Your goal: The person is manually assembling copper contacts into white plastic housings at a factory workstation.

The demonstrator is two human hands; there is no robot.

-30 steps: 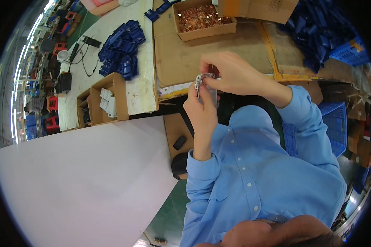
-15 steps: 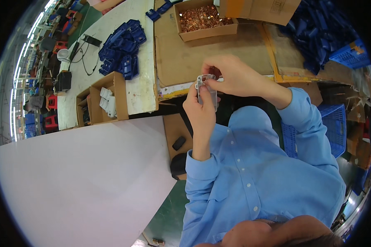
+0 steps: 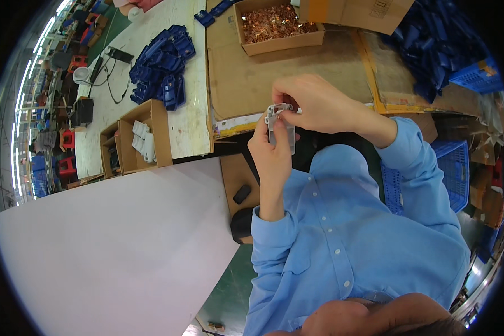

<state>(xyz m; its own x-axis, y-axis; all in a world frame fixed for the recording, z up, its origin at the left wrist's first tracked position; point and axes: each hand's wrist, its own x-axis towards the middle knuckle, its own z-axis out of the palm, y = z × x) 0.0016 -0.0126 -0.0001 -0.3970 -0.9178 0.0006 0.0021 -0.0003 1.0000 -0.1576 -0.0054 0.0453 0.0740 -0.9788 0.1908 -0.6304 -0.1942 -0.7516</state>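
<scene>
My left hand [image 3: 270, 152] has a closed grip on a clear plastic case [image 3: 290, 143], the thumb laid along its face and the fingers wrapped behind its left side. My right hand [image 3: 322, 105] comes in from the right, its thumb and fingertips curled in close at the upper end of the case. I can't tell whether that grip pinches the case itself or some small part there, as the fingers hide it.

The case stands nearly upright between my two hands, held up in front of the desk [image 3: 252, 84] by its near edge. My blue shirt [image 3: 341, 235] fills the lower right of the view.

To my left, a large white panel [image 3: 106, 246] spreads out low. Beside its right end, a small black object [image 3: 242, 194] lies on brown cardboard [image 3: 235, 168], with green floor [image 3: 229, 280] below.

On the desk beyond my hands sits an open carton [image 3: 285, 46] of copper-coloured pieces [image 3: 269, 25]. Leftward, on a white surface [image 3: 190, 120], a divided carton [image 3: 163, 137] holds white parts [image 3: 144, 141], with a heap of dark blue parts [image 3: 162, 61] past it. More blue parts [image 3: 431, 47] pile up at far right, next to a blue crate [image 3: 479, 77]. Red stools [image 3: 67, 166] stand farther off at left.
</scene>
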